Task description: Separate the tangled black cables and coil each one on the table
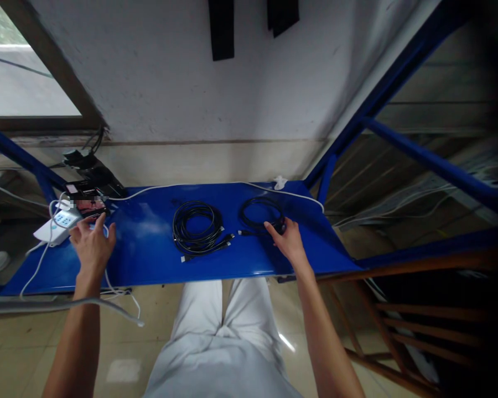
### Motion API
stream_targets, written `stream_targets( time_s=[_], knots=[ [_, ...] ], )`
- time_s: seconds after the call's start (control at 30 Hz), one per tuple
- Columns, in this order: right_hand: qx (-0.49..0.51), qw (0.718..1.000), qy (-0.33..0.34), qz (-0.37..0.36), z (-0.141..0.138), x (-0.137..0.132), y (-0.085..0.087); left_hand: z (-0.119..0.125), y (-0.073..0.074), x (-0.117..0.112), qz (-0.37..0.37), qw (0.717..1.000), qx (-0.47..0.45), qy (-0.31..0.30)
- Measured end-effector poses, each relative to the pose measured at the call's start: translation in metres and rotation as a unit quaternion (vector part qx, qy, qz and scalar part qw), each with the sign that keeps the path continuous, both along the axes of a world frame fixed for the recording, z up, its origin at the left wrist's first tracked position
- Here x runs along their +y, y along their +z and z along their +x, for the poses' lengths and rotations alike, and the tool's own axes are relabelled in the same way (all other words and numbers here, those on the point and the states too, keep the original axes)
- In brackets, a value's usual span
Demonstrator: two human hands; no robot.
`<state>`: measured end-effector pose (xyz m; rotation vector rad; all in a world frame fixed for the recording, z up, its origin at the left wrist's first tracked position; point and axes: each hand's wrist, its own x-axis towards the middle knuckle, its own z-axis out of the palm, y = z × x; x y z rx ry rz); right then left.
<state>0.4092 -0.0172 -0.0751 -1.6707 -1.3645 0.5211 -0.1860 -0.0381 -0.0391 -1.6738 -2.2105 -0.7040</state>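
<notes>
My right hand (289, 239) grips a coiled black cable (260, 200) at the coil's near right side, thumb to the left. One plug of that cable points left, just beyond my thumb. My left hand (92, 243) is at the shelf's left end, thumb and fingers apart, fingertips close to a small dark item beside a pink-and-black packet (90, 204). Whether they touch it is unclear. Between my hands lies a larger bundle of black cables (195, 229), with several connector ends pointing right and toward me.
A white power strip (58, 226) with tangled white cords stands by my left hand. Black boxes (97, 172) are behind it. A white cord (182, 184) runs along the back of the blue shelf (141, 265). Blue frame bars (431, 160) rise at right, above a wooden chair (423, 326).
</notes>
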Motion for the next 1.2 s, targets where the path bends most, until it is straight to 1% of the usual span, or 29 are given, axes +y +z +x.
stream_targets(
  time_s=[0.03,0.1,0.2,0.33,0.47,0.6,0.73,1.0,1.1,1.2],
  knots=[
    [-0.053,0.999,-0.009,0.003,0.002,-0.001,-0.002,-0.002,0.003,0.0,-0.005,1.0,0.002,0.007],
    [-0.124,0.992,-0.022,-0.003,0.005,-0.005,-0.005,-0.006,0.006,-0.001,-0.016,1.0,0.001,0.014],
    [-0.175,0.984,-0.015,0.026,0.001,-0.014,-0.007,-0.009,0.007,-0.003,-0.021,1.0,0.006,0.004],
    [-0.233,0.969,0.023,0.085,-0.014,-0.026,-0.003,-0.013,0.0,-0.004,-0.027,0.999,0.007,-0.021],
    [-0.255,0.96,0.071,0.097,-0.031,-0.033,-0.001,-0.016,-0.006,-0.003,-0.03,0.999,0.015,-0.011],
    [-0.278,0.951,0.097,0.096,-0.038,-0.035,-0.005,-0.018,-0.005,-0.002,-0.038,0.999,0.035,-0.001],
    [-0.306,0.94,0.127,0.079,-0.036,-0.033,-0.007,-0.018,-0.006,-0.001,-0.042,0.998,0.035,0.01],
    [-0.322,0.934,0.138,0.062,-0.031,-0.029,-0.006,-0.018,-0.01,0.0,-0.022,0.999,0.04,0.024],
    [-0.348,0.922,0.155,0.06,-0.029,-0.025,-0.004,-0.016,-0.008,-0.001,-0.032,0.998,0.046,0.009],
    [-0.382,0.903,0.191,0.044,-0.027,-0.019,-0.001,-0.01,-0.004,-0.002,-0.043,0.998,0.055,0.01]
  ],
)
